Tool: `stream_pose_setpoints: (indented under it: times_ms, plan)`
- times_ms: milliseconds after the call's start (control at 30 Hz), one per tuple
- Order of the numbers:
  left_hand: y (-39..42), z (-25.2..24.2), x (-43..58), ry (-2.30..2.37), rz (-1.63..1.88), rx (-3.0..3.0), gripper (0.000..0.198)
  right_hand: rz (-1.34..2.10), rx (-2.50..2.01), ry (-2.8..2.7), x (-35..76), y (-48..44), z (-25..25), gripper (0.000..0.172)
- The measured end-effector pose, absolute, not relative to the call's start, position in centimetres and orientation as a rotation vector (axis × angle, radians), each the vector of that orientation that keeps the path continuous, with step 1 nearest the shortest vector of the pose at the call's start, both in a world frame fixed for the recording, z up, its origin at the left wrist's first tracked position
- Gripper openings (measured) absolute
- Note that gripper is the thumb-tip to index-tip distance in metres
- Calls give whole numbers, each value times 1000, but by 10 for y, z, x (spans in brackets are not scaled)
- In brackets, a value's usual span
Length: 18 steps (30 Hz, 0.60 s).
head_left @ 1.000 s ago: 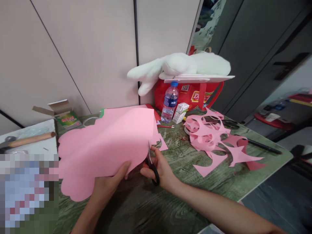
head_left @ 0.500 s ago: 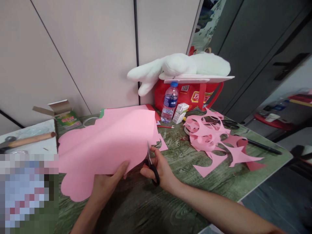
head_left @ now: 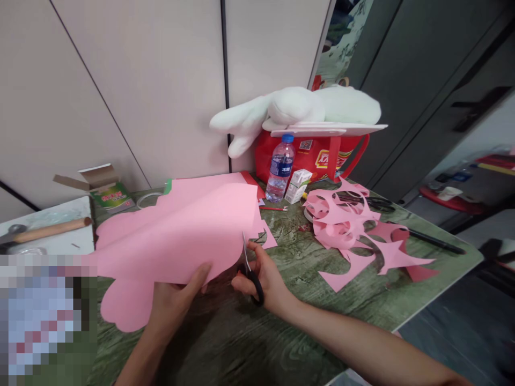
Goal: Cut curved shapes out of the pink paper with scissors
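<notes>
My left hand (head_left: 181, 297) pinches the lower edge of a pink paper sheet (head_left: 189, 230), thumb on top and fingers underneath. Black-handled scissors (head_left: 253, 284) sit in my right hand (head_left: 267, 281), their blades pointing away from me at the sheet's rounded right edge. How far the blades are parted is hard to make out. Under and behind the held sheet lies more pink paper, some with scalloped edges, such as the piece (head_left: 126, 305) at lower left. A pink offcut (head_left: 269, 235) lies just beyond the scissors.
Curved pink scraps (head_left: 350, 225) pile up on the right of the green table (head_left: 281, 343). Behind stand a water bottle (head_left: 280, 169), a small white carton (head_left: 298, 186) and a red bag (head_left: 317, 158) bearing a white plush (head_left: 306, 107). A wooden-handled tool (head_left: 52, 230) lies left.
My left hand and the lower edge of the held sheet have shifted slightly up and left. The right hand and scissors stay almost in place.
</notes>
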<state>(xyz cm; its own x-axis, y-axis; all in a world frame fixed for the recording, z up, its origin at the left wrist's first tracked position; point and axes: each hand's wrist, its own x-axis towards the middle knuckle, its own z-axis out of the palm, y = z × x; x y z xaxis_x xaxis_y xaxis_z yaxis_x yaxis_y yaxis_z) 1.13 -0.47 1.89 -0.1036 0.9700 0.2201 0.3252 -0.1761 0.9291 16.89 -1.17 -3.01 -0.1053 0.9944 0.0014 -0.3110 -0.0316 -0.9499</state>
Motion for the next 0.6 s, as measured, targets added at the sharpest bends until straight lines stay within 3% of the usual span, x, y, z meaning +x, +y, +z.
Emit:
stream_pose_setpoints:
  times_ms: [600]
  plan:
    - [-4, 19, 11, 1443, 1352, 1461, 27, 1434, -986, -1027, 167, -12, -31, 71]
